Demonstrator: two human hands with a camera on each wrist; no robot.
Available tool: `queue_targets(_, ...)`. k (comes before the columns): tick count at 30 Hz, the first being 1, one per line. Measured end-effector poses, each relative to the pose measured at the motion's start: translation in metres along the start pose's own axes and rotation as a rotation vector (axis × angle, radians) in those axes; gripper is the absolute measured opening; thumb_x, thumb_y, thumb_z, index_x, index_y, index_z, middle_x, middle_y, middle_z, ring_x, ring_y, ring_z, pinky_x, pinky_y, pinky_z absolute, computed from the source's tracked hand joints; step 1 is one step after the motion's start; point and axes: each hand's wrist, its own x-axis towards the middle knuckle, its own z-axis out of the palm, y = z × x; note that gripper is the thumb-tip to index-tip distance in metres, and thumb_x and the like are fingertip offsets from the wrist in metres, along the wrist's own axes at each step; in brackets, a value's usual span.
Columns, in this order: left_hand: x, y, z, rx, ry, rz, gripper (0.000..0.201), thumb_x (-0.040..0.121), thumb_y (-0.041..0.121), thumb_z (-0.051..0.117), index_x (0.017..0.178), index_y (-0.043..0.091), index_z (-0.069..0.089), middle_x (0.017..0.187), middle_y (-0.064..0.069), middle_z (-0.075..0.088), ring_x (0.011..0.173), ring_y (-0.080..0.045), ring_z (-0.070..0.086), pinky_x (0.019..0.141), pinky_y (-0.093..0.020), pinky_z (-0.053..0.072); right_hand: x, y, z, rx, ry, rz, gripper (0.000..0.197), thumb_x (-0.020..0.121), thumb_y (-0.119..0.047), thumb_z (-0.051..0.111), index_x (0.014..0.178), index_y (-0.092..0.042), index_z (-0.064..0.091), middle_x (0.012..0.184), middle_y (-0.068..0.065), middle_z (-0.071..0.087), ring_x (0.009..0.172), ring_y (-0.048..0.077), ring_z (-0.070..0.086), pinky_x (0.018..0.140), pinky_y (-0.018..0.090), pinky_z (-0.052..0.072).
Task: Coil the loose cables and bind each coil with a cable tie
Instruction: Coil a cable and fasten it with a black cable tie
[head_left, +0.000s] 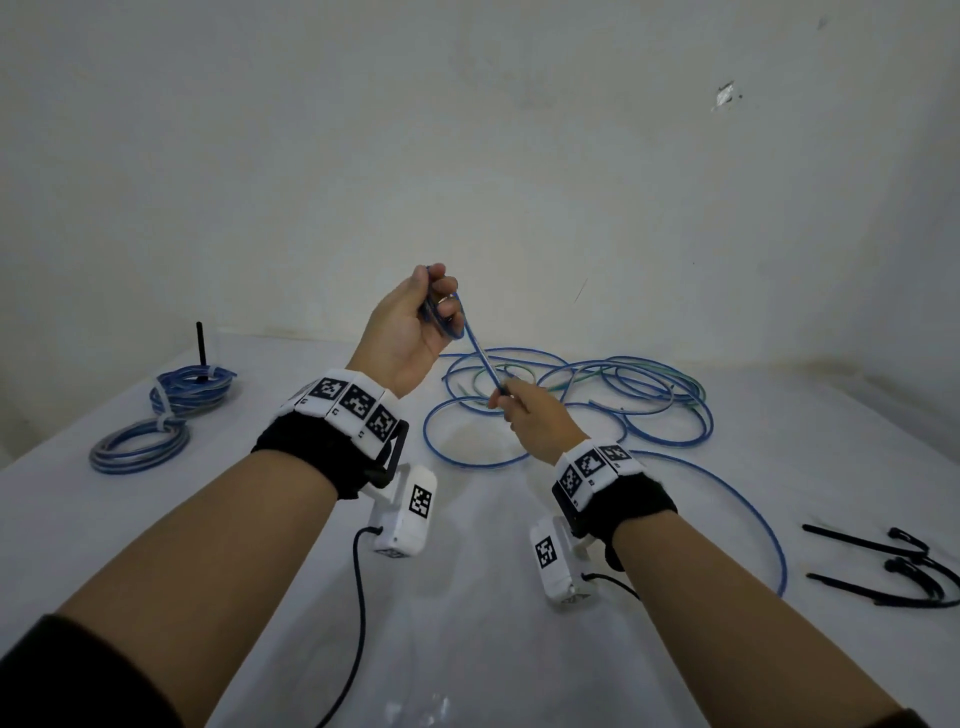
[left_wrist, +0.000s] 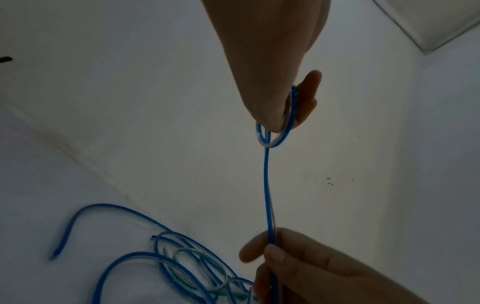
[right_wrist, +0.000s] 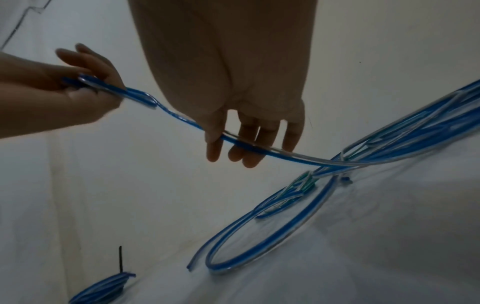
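My left hand (head_left: 441, 306) is raised above the table and grips a small coil of blue cable (left_wrist: 272, 135), with the loops wound inside its curled fingers (left_wrist: 307, 96). A taut strand (head_left: 480, 353) runs down from that coil to my right hand (head_left: 500, 397), which pinches it between thumb and fingers (right_wrist: 246, 148). The rest of the blue cable lies in a loose tangle (head_left: 571, 395) on the white table behind my right hand, with a greenish strand mixed in. One long loop (head_left: 748, 514) trails toward the right front.
Two bound blue coils (head_left: 192, 389) (head_left: 140, 447) lie at the left of the table (head_left: 467, 649), a black tie end (head_left: 200, 345) sticking up from the far one. Several black cable ties (head_left: 883, 566) lie at the right edge. A white wall stands close behind.
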Motion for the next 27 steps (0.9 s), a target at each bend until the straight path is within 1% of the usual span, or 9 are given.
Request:
queue_targets(2, -0.001, -0.004, 0.000, 0.087, 0.026, 0.079, 0.023, 0.103, 0.020, 0.031, 0.090, 0.012, 0.048, 0.080, -0.002, 0.065, 0.057, -0.010, 0.056, 0.062, -0.023, 0.050, -0.006, -0.011, -0.001, 0.077, -0.029, -0.016, 0.027, 0.100, -0.010, 0.036, 0.111, -0.005, 0.060, 0.087, -0.003, 0.053, 0.075, 0.010, 0.045, 0.069, 0.023, 0.036)
queue_targets(5, -0.004, -0.011, 0.001, 0.454, -0.020, 0.176, 0.013, 0.103, 0.017, 0.029, 0.099, 0.012, 0.040, 0.096, -0.006, 0.062, 0.074, -0.013, 0.063, 0.078, -0.024, 0.053, -0.010, -0.025, -0.003, 0.107, -0.069, -0.011, 0.032, 0.100, -0.018, 0.039, 0.127, -0.009, 0.054, 0.112, 0.001, 0.053, 0.099, 0.012, 0.046, 0.090, 0.028, 0.037)
queue_targets(7, -0.004, -0.015, -0.002, 0.704, -0.059, 0.238, 0.010, 0.103, 0.014, 0.028, 0.098, 0.015, 0.036, 0.098, -0.006, 0.060, 0.082, -0.013, 0.063, 0.081, -0.022, 0.051, -0.012, -0.032, -0.005, 0.051, -0.062, -0.042, 0.032, 0.098, -0.018, 0.046, 0.128, -0.008, 0.053, 0.102, 0.002, 0.052, 0.094, 0.015, 0.048, 0.090, 0.032, 0.038)
queue_targets(11, -0.005, -0.019, -0.013, 1.030, -0.122, 0.342, 0.007, 0.101, 0.013, 0.033, 0.101, 0.007, 0.037, 0.100, -0.009, 0.064, 0.088, -0.014, 0.066, 0.080, -0.018, 0.048, -0.013, -0.039, -0.009, 0.019, -0.072, -0.100, 0.026, 0.094, -0.010, 0.047, 0.117, -0.005, 0.058, 0.074, 0.002, 0.046, 0.068, 0.013, 0.044, 0.068, 0.027, 0.037)
queue_targets(14, -0.008, -0.019, -0.016, 1.238, -0.146, 0.391, 0.014, 0.101, 0.016, 0.035, 0.103, 0.003, 0.041, 0.100, -0.006, 0.065, 0.091, -0.014, 0.066, 0.083, -0.020, 0.049, -0.014, -0.046, -0.012, 0.022, -0.118, -0.086, 0.030, 0.094, -0.011, 0.046, 0.122, -0.010, 0.059, 0.074, -0.006, 0.048, 0.065, 0.007, 0.043, 0.063, 0.022, 0.033)
queue_targets(16, -0.012, -0.019, -0.016, 1.398, -0.183, 0.398, 0.016, 0.101, 0.017, 0.035, 0.104, 0.003, 0.042, 0.102, -0.005, 0.064, 0.092, -0.014, 0.064, 0.081, -0.025, 0.050, -0.015, -0.053, -0.014, 0.050, -0.146, -0.068, 0.029, 0.095, -0.013, 0.045, 0.121, -0.012, 0.057, 0.073, -0.016, 0.046, 0.065, -0.001, 0.042, 0.060, 0.016, 0.031)
queue_targets(18, -0.016, -0.019, -0.016, 1.564, -0.213, 0.399, 0.014, 0.100, 0.018, 0.035, 0.103, 0.005, 0.039, 0.102, -0.006, 0.062, 0.087, -0.021, 0.063, 0.077, -0.037, 0.052, -0.015, -0.058, -0.016, 0.095, -0.149, -0.044, 0.026, 0.095, -0.014, 0.046, 0.121, -0.011, 0.048, 0.075, -0.013, 0.045, 0.064, 0.002, 0.043, 0.058, 0.018, 0.032)
queue_targets(22, -0.017, -0.016, -0.022, 1.769, -0.085, 0.433, 0.017, 0.100, 0.017, 0.036, 0.108, 0.003, 0.041, 0.097, -0.005, 0.065, 0.079, -0.020, 0.061, 0.063, -0.033, 0.044, -0.013, -0.057, -0.023, -0.005, -0.063, -0.067, 0.010, 0.095, -0.016, 0.050, 0.103, -0.014, 0.046, 0.086, 0.003, 0.052, 0.066, 0.011, 0.044, 0.059, 0.023, 0.036)
queue_targets(27, -0.013, -0.009, -0.022, 1.709, 0.139, 0.397, 0.011, 0.098, 0.008, 0.034, 0.107, 0.004, 0.040, 0.103, -0.006, 0.063, 0.078, -0.014, 0.052, 0.067, -0.029, 0.037, -0.011, -0.051, -0.025, -0.179, 0.051, -0.091, 0.015, 0.093, -0.005, 0.049, 0.104, -0.008, 0.058, 0.097, 0.006, 0.055, 0.082, 0.019, 0.050, 0.075, 0.031, 0.045)
